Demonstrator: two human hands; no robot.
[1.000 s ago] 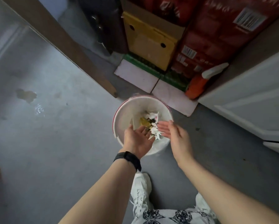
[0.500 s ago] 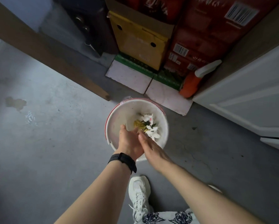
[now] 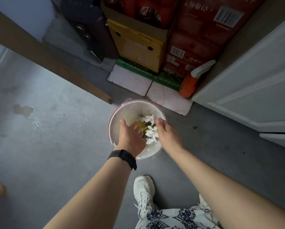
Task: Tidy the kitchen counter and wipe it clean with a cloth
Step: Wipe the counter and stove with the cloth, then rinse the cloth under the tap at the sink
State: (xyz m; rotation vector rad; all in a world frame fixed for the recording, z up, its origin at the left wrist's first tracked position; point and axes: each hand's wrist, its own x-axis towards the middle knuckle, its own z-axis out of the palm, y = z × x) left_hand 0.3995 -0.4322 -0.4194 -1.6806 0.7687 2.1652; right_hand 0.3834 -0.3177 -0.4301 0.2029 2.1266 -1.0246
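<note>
both my left hand (image 3: 130, 138) and right hand (image 3: 167, 133) hang spread and empty above the white waste bin (image 3: 122, 113), scraps (image 3: 149, 129) inside it; risk: bits clinging to my fingers could drop onto the floor (image 3: 56, 146) beside the bin.

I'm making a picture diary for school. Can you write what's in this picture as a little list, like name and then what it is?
place: grey floor beside stacked boxes
bin: white bin with a red rim, standing on the floor
inside the bin: white and yellow scraps
left hand: open over the bin, black watch on the wrist
right hand: open over the bin, empty
nearby: orange spray bottle by a white door
feet: white shoe
</note>
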